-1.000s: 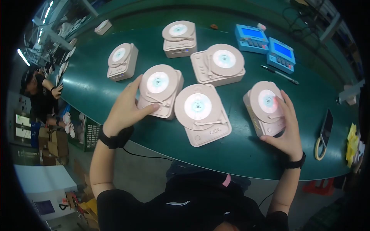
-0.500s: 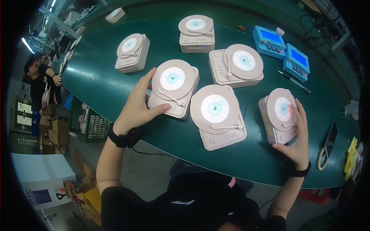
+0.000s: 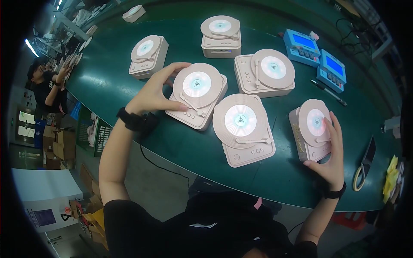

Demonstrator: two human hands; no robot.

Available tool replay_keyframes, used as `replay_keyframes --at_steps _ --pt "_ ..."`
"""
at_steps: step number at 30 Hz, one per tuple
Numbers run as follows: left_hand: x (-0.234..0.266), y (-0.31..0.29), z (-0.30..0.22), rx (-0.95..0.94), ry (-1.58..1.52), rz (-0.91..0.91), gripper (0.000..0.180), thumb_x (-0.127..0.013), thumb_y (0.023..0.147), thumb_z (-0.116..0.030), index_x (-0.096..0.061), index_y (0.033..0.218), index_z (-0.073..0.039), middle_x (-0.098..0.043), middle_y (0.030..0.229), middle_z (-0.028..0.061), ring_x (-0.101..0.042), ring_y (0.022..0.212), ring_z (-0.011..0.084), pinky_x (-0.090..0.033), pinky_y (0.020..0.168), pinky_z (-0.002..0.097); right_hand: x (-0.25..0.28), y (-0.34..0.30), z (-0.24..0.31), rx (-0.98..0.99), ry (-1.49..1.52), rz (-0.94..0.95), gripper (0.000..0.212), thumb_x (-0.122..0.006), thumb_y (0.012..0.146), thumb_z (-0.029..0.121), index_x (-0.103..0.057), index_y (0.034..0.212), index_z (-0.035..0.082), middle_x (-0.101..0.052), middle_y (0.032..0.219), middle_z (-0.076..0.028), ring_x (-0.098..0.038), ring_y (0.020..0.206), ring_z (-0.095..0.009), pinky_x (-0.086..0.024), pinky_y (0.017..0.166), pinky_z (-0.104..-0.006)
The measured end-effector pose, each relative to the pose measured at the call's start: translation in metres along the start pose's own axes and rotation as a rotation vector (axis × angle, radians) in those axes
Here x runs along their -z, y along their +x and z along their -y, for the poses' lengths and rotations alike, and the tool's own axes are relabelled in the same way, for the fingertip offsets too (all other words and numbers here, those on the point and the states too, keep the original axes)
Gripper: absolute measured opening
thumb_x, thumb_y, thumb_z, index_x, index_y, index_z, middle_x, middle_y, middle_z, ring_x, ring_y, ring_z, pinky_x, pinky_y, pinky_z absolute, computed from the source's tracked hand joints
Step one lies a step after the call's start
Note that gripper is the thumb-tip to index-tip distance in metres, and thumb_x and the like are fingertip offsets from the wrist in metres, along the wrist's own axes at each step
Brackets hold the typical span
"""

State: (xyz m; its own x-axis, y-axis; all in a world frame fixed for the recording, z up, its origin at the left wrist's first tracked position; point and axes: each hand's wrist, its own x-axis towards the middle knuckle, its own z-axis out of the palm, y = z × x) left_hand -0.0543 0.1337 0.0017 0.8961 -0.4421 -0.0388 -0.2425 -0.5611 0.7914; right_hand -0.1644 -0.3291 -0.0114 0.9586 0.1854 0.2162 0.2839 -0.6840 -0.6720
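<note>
Can make out little of the dim room (image 3: 161,185) toward the black rim; can see a glossy green table (image 3: 193,146) bowing across, with a blurred co-worker (image 3: 46,86) at far left and a crate (image 3: 103,139) partly hidden by the near edge. Gripping with the left hand (image 3: 150,95), thumb over the front, some fingers hidden behind, the left turntable (image 3: 197,92), just beside the middle turntable (image 3: 243,129); clasping with the right hand (image 3: 336,160), fingers partly hidden, the right turntable (image 3: 310,127), near the table's right end
</note>
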Motion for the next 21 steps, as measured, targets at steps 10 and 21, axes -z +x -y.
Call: replay_keyframes --at_steps 10,21 --pt "-0.003 0.004 0.037 -0.057 -0.396 -0.024 0.118 -0.085 0.053 -0.045 -0.029 0.15 -0.01 -0.042 0.145 0.0138 -0.05 0.119 0.0203 -0.038 0.09 0.027 -0.001 0.0 0.001 -0.012 -0.004 0.0 0.107 -0.082 0.053 0.056 -0.045 0.14 0.007 -0.029 0.151 -0.021 -0.041 0.133 -0.037 -0.038 0.105 -0.044" --pt "0.001 0.002 0.031 0.044 -0.351 0.029 0.121 -0.083 0.053 -0.051 -0.026 0.149 -0.005 -0.036 0.148 0.0152 -0.037 0.137 0.0241 -0.023 0.116 0.0366 -0.001 0.0 0.0 -0.005 -0.008 0.003 0.106 -0.081 0.053 0.057 -0.045 0.14 0.008 -0.029 0.151 -0.021 -0.04 0.134 -0.037 -0.038 0.105 -0.0445"
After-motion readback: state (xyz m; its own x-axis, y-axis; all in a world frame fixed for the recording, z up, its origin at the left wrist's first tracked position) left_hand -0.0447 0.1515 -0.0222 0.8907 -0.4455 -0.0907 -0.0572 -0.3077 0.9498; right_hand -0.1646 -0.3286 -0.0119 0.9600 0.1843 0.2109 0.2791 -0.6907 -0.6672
